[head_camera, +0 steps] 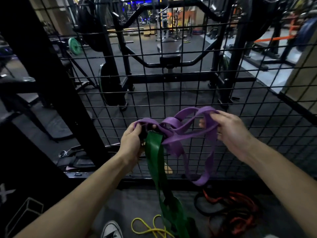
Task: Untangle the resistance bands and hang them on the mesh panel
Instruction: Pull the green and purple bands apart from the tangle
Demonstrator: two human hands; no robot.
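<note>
Green band (155,152) hangs — both hands grip tangled purple band (173,122)

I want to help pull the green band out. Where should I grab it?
Grab the green band on its flat hanging stretch just below the purple band knot, coming from the front. It hangs straight and free there; up top the left hand holds it.

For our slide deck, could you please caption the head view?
Both hands, left hand and right hand, work a knotted purple band and green band before the mesh panel.
</note>
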